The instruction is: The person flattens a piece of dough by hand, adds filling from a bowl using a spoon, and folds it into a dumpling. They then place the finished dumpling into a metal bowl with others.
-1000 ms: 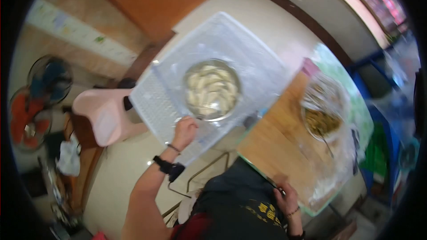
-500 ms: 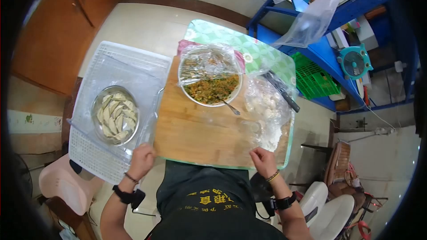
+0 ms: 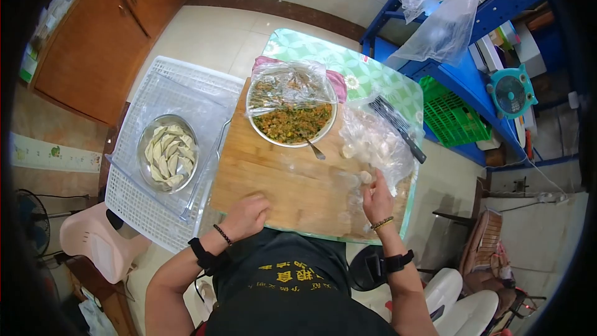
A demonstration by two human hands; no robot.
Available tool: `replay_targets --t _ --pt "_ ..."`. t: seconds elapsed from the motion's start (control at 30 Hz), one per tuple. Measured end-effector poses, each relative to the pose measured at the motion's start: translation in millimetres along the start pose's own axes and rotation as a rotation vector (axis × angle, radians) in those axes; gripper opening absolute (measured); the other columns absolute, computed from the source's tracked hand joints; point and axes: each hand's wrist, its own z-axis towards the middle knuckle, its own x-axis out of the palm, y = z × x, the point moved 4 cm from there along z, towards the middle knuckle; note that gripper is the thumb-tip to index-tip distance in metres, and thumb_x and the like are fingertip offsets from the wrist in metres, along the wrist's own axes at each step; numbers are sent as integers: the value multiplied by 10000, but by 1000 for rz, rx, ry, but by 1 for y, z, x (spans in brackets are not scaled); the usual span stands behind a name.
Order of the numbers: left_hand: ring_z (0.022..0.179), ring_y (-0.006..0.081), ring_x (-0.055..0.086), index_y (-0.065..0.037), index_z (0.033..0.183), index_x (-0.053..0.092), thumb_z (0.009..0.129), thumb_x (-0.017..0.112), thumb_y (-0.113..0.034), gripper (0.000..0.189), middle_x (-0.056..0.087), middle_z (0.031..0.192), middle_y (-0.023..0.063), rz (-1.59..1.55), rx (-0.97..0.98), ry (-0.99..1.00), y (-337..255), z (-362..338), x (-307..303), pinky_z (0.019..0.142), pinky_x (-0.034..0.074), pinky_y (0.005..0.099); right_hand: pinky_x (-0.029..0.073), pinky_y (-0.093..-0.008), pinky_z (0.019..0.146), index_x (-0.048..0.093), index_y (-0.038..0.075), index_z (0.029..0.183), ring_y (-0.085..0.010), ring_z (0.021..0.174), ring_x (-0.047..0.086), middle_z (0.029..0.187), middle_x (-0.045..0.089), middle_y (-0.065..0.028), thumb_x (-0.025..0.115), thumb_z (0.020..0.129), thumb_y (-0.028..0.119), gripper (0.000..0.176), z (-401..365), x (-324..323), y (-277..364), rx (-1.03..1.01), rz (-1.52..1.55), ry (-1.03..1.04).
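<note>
Lying at the right hand's [image 3: 377,199] closed fingertips, the dough wrapper [image 3: 365,177] touches them (left hand [image 3: 247,213] curled, empty).

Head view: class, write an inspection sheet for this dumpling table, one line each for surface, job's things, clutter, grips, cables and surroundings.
Surface: wooden board on a green-patterned table.
Job's things: dough wrapper beside the clear bag of wrappers; bowl of filling with a spoon.
Clutter: metal dish of dumplings in a white crate; dark tool behind the bag.
Grips: left hand curled on the board, nothing seen in it; right hand at the wrapper, hold unclear.
Cables: thin cable on the floor, far right.
Surroundings: blue shelving, green crate, small fan, pink stool, wooden cabinet.
</note>
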Motion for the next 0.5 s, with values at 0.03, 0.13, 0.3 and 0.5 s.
replay_targets --t 0.03,0.13,0.3,0.5 --pt "763 364 580 -46 845 592 778 531 -24 93 565 789 155 16 1 27 -2 3 5 650 473 431 505 -481 715 485 55 1279 -389 837 629 920 640 -200 613 821 111 479 1 -1 -4 0 10 5" --pt "759 361 581 -50 842 587 783 539 -37 77 567 794 149 -44 72 10 -9 9 17 651 473 436 496 -469 771 500 53 1279 -406 938 585 1022 596 -207 629 798 95 499 9 5 -10 -127 -125 44" --pt "782 349 588 -69 881 593 808 576 -96 79 577 811 134 27 58 10 4 8 46 675 473 450 482 -459 835 542 66 1243 -374 1000 559 1062 570 -185 642 766 81 487 18 20 -19 -211 -162 61" --pt "819 347 593 -79 882 597 817 577 -105 72 586 822 127 -26 13 -70 8 5 53 693 475 454 466 -448 823 562 38 1151 -379 981 552 1045 556 -179 636 749 32 409 15 23 -23 -216 -176 81"
